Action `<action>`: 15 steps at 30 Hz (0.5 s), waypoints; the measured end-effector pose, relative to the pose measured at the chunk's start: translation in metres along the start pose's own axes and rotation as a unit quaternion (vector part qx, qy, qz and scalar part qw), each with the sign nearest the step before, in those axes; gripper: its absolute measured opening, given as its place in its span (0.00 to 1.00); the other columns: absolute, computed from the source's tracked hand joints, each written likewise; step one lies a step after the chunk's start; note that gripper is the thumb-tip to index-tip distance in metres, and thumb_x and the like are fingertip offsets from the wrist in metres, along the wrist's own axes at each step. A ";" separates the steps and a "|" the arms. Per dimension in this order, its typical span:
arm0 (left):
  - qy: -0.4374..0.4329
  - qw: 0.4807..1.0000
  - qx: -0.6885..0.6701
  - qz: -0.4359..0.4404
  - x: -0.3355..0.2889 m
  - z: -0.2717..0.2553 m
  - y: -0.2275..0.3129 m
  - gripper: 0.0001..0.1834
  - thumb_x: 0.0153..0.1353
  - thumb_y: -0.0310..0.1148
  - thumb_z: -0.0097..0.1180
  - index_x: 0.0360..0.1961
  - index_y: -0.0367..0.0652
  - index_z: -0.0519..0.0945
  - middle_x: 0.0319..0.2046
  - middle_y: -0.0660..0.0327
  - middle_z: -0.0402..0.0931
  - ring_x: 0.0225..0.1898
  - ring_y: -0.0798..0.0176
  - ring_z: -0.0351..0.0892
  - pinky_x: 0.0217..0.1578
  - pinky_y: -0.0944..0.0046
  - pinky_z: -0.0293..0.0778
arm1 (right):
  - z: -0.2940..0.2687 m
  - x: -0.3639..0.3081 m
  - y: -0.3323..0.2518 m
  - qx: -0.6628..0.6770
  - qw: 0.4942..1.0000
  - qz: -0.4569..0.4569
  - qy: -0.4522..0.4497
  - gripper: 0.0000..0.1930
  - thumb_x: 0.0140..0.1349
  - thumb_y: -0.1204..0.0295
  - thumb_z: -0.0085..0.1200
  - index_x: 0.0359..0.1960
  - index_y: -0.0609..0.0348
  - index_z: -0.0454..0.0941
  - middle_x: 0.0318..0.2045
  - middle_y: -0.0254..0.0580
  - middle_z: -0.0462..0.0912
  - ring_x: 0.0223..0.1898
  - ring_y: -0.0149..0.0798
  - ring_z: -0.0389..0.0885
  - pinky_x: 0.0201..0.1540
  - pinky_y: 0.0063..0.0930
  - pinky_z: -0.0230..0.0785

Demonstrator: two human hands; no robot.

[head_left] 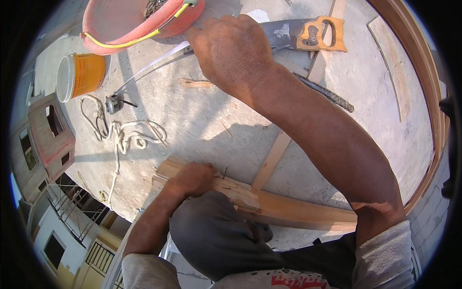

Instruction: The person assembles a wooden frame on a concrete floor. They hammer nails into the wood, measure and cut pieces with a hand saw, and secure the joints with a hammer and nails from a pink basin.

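Note:
My right hand (232, 52) is raised at the top, beside the red bucket (108, 26), closed in a fist. What it grips is hidden behind the fingers; only a small dark end shows at its left. My left hand (193, 179) is closed over a wooden beam (288, 209) with a chipped, splintered stretch, lying across in front of my knee. Just right of those fingers a nail (224, 172) stands up from the wood. A tape measure (112, 104) lies at the left, its pale blade (154, 61) pulled out toward my right fist.
A handsaw (313, 34) with a wooden handle lies beyond my right forearm. A ribbed steel bar (332, 94) rests nearer, by a thin wooden strip (272, 156). At the left are a yellow tub (89, 73) and tangled rope (122, 135). The concrete slab's edge drops away at lower left.

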State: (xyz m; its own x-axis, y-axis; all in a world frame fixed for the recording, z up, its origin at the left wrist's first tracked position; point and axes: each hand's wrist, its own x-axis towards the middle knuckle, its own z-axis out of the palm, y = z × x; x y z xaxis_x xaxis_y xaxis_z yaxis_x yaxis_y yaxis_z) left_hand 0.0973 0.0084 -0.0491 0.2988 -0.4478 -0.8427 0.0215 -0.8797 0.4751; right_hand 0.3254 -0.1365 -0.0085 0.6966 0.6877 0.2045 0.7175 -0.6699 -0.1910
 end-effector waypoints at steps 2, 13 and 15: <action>0.027 0.999 -0.006 0.017 0.001 0.003 -0.003 0.22 0.58 0.43 0.57 0.47 0.39 0.84 0.50 0.48 0.81 0.49 0.43 0.82 0.54 0.49 0.75 | 0.007 0.032 0.015 -0.055 0.998 -0.003 0.022 0.09 0.63 0.69 0.60 0.42 0.57 0.84 0.32 0.45 0.85 0.42 0.40 0.86 0.46 0.39 0.78; 0.038 0.999 -0.026 0.011 0.002 0.005 -0.004 0.26 0.55 0.51 0.61 0.41 0.36 0.84 0.45 0.46 0.82 0.48 0.42 0.82 0.53 0.49 0.75 | -0.012 -0.062 0.072 0.020 0.996 0.075 -0.049 0.17 0.66 0.64 0.60 0.51 0.62 0.79 0.45 0.48 0.82 0.50 0.45 0.82 0.54 0.43 0.74; 0.040 0.998 -0.035 0.014 0.001 0.002 -0.001 0.28 0.54 0.54 0.62 0.40 0.36 0.84 0.44 0.45 0.82 0.48 0.42 0.82 0.53 0.49 0.75 | -0.024 -0.096 0.094 0.022 0.973 0.176 -0.146 0.20 0.66 0.66 0.59 0.56 0.65 0.76 0.48 0.50 0.79 0.51 0.48 0.81 0.55 0.42 0.75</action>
State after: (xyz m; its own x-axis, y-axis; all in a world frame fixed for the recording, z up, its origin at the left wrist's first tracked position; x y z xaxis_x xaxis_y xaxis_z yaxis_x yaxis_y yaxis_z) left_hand 0.0959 0.0089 -0.0506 0.3756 -0.4555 -0.8071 0.0777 -0.8524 0.5171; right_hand 0.3257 -0.2720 -0.0227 0.8660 0.4732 -0.1617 0.4299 -0.8697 -0.2425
